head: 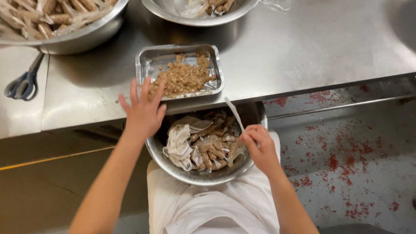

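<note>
My left hand [143, 110] is spread open, fingers apart, over the near edge of a rectangular metal tray [147, 58] that holds brown crumbly food. My right hand [258, 145] pinches a thin clear plastic wrapper [234, 112] that sticks up from it. Below both hands a round steel bowl [199, 175] rests on my lap. It holds several small wrapped brown sticks and a crumpled white cloth [180, 141].
The tray sits on a steel table [303, 52]. A large bowl [82, 39] of wrapped sticks stands at the back left, another bowl [195, 17] at the back middle. Blue-handled scissors [24, 82] lie at the left. Grey floor with red specks [346, 160] is at the right.
</note>
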